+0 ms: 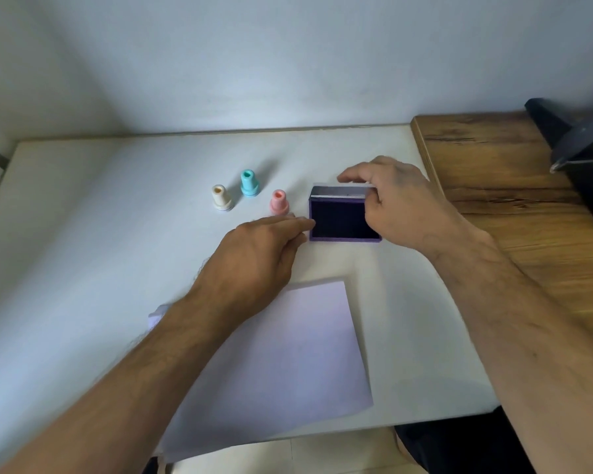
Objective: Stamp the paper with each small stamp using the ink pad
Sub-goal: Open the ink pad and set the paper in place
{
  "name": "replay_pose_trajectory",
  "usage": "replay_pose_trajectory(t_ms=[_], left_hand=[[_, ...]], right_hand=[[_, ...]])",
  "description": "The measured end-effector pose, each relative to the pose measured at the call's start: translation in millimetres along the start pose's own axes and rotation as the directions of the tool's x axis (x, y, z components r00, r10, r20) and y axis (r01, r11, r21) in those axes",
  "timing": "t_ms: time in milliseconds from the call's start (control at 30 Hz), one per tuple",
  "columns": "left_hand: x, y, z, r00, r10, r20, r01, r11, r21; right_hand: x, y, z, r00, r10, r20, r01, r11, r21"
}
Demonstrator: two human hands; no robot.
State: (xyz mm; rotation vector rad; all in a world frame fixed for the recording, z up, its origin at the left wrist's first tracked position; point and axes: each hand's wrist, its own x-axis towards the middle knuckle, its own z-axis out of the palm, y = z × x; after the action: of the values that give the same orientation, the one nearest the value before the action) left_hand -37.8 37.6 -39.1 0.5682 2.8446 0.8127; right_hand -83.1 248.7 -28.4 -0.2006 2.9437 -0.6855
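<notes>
ink pad (pixel 339 222): purple case, dark inked face showing, sits on white table (pixel 117 234) right of centre, beyond the paper.
lid (pixel 339 192): pale, hinged up at the pad's far edge, roughly upright.
my right hand (pixel 396 203): over the pad's right side; thumb and fingers curled round the lid's top right corner, pinching it.
my left hand (pixel 261 248): flat-ish, fingers extended, fingertips touching the pad's left wall; holding nothing.
pink stamp (pixel 279 202): upright, just left of the pad, just beyond my left fingertips; not touching, as far as I can tell.
teal stamp (pixel 249 183): upright, further back, left of the pink one.
cream stamp (pixel 221 198): upright, leftmost of the three, near the teal one.
paper (pixel 305 347): pale lilac sheet, flat on table near edge, my left forearm crossing its left part; near corner overhangs table edge.
wooden surface (pixel 493 186): butts against the table's right side.
dark object (pixel 582 155): on the wood at far right, cut off by frame; can't tell what.
</notes>
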Motion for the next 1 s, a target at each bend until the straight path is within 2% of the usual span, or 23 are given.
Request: replay_pose_trajectory(t_ms=[167,300,667,867,1000], left_hand=[[-1.9,2.0,4.3,1.000,0.009,0.001,-0.009,1.000,-0.015],[-3.4,5.4,8.1,1.000,0.020,0.008,-0.020,1.000,-0.004],[-5.3,11.8,18.6,0.999,0.046,-0.025,-0.046,0.999,0.010],[-4.5,11.3,17.7,0.999,0.045,-0.023,-0.044,0.999,0.024],[-4.0,10.7,16.1,0.999,0.043,-0.017,-0.042,0.998,0.042]], right_hand=[[6.6,4.4,11.2,0.969,0.095,-0.228,-0.077,0.993,0.086],[10.2,7.4,16.1,0.927,0.184,-0.327,-0.140,0.978,0.152],[13.7,7.9,25.4,0.872,0.250,-0.420,-0.211,0.968,0.137],[15.2,11.5,27.3,0.879,0.278,-0.386,-0.244,0.960,0.136],[13.7,4.0,26.8,0.870,0.259,-0.420,-0.239,0.966,0.102]])
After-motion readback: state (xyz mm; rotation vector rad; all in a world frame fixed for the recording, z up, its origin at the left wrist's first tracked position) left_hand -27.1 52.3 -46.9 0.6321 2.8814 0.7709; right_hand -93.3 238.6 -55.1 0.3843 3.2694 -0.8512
